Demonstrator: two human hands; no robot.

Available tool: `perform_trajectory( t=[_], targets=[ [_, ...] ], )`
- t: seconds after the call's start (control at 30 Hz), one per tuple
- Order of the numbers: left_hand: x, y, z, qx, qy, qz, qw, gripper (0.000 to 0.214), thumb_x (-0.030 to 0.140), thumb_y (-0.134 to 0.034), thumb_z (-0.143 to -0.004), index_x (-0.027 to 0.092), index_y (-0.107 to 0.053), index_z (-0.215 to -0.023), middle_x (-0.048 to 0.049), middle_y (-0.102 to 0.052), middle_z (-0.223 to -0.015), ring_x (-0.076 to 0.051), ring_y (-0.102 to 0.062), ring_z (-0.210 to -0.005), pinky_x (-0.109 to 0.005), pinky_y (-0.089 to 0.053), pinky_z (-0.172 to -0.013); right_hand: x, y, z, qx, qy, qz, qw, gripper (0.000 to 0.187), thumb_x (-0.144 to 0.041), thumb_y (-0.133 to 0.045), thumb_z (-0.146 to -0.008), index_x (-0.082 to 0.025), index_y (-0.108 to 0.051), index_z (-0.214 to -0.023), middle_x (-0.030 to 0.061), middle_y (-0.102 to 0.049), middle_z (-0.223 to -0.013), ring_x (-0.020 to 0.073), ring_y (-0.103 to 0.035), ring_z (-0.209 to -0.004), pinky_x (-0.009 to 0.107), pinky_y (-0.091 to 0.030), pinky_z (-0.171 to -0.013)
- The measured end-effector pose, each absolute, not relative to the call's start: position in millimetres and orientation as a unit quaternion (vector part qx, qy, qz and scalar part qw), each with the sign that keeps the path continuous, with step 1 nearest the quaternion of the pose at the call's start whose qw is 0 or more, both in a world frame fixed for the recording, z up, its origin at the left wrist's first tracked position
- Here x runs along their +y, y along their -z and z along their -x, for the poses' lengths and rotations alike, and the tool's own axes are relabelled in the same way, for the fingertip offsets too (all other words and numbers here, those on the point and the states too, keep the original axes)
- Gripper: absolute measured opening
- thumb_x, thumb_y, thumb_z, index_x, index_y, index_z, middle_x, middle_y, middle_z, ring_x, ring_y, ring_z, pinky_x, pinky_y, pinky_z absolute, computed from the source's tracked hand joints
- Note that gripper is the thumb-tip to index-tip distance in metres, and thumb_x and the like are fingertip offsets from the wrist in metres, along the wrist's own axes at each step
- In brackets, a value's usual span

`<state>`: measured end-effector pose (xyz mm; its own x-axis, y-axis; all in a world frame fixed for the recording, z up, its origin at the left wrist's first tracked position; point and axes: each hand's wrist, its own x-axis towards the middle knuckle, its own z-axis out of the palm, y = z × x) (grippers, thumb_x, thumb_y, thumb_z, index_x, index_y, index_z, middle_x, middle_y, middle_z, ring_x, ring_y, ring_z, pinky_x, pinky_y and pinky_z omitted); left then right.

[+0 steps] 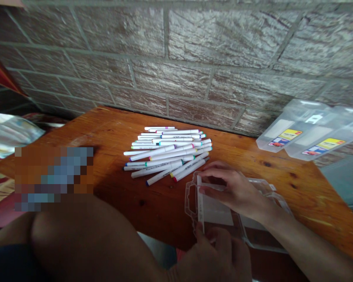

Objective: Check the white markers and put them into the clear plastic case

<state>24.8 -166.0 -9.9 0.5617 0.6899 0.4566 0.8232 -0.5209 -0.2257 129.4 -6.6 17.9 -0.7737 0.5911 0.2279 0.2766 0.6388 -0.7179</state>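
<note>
An opened clear plastic case with a handle on its left side lies near the table's front edge. Along the handle side of the case runs a slim white marker. My right hand reaches over the case from the right, its thumb and fingertips closed at the marker's far end. From below, my left hand has its index fingertip against the near end, the other fingers curled. Its thumb is hidden. Beyond the case lies a loose pile of white markers with coloured ends.
Two translucent plastic containers with yellow and blue labels stand at the right by the brick wall. The wooden table ends at the left near a crumpled shiny wrapping. A knee rises at the lower left.
</note>
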Motion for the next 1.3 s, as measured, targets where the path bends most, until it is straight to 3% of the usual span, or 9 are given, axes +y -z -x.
perform_trajectory(
  t=[0.13,0.33,0.73,0.87,0.97,1.17,1.3],
  targets=[
    [-161.9,-2.5,-20.3,-0.432,0.138,0.867,0.206,0.027,0.03,-0.047,-0.1,0.013,-0.062,-0.085,-0.0063,-0.062,-0.07,-0.021,-0.058,-0.055,-0.037,-0.054,-0.051,-6.1,-17.2,-128.5,-0.877,-0.344,0.242,0.233,0.022,-0.03,-0.078,-0.091,-0.028,-0.077,-0.113,0.0056,-0.071,-0.115,0.0213,-0.068,-0.104,0.035,-0.055,-0.09],
    [-156.5,-6.3,-18.2,-0.426,0.109,0.882,0.168,0.017,0.026,-0.057,-0.095,0.013,-0.063,-0.086,-0.0053,-0.062,-0.07,-0.02,-0.057,-0.056,-0.038,-0.057,-0.053,-0.5,-18.1,-131.5,-0.88,-0.328,0.264,0.219,0.021,-0.031,-0.076,-0.091,-0.026,-0.076,-0.112,0.0056,-0.071,-0.11,0.0196,-0.068,-0.092,0.032,-0.055,-0.08],
    [-151.4,-15.0,-13.9,-0.411,0.07,0.903,0.106,0.024,0.024,-0.049,-0.1,0.01,-0.068,-0.103,-0.0095,-0.066,-0.078,-0.021,-0.062,-0.061,-0.034,-0.052,-0.052,1.1,-17.9,-133.7,-0.881,-0.324,0.272,0.214,0.023,-0.029,-0.076,-0.091,-0.028,-0.076,-0.115,0.0053,-0.072,-0.115,0.0216,-0.069,-0.1,0.033,-0.056,-0.086],
    [-150.8,-20.5,-11.5,-0.382,0.075,0.91,0.142,0.023,0.021,-0.047,-0.1,0.01,-0.068,-0.098,-0.0078,-0.065,-0.076,-0.022,-0.062,-0.06,-0.033,-0.05,-0.047,1.4,-17.2,-134.5,-0.881,-0.322,0.275,0.213,0.024,-0.029,-0.076,-0.091,-0.028,-0.076,-0.115,0.0055,-0.072,-0.115,0.0219,-0.07,-0.1,0.033,-0.056,-0.085],
    [-150.1,-22.5,-8.6,-0.352,0.095,0.915,0.173,0.022,0.017,-0.047,-0.1,0.01,-0.067,-0.096,-0.0077,-0.065,-0.078,-0.023,-0.065,-0.065,-0.037,-0.056,-0.053,1.6,-17.1,-133.9,-0.882,-0.315,0.278,0.216,0.024,-0.028,-0.077,-0.09,-0.028,-0.076,-0.114,0.0053,-0.073,-0.113,0.0221,-0.07,-0.1,0.034,-0.056,-0.086],
    [-149.1,-21.6,-6.9,-0.363,0.082,0.921,0.118,0.02,0.016,-0.047,-0.1,0.01,-0.066,-0.097,-0.0083,-0.066,-0.086,-0.023,-0.068,-0.069,-0.034,-0.056,-0.053,0.1,-19.8,-132.3,-0.881,-0.32,0.276,0.213,0.023,-0.029,-0.076,-0.09,-0.027,-0.077,-0.113,0.006,-0.073,-0.113,0.0221,-0.071,-0.098,0.034,-0.057,-0.085],
    [-149.0,-26.8,-8.2,-0.379,0.061,0.921,0.067,0.031,0.024,-0.039,-0.105,0.011,-0.066,-0.097,-0.0095,-0.066,-0.088,-0.024,-0.068,-0.069,-0.034,-0.051,-0.048,-1.1,-20.8,-133.1,-0.88,-0.324,0.277,0.211,0.022,-0.03,-0.076,-0.091,-0.027,-0.076,-0.113,0.0065,-0.073,-0.112,0.022,-0.07,-0.096,0.034,-0.057,-0.083]
  ],
)
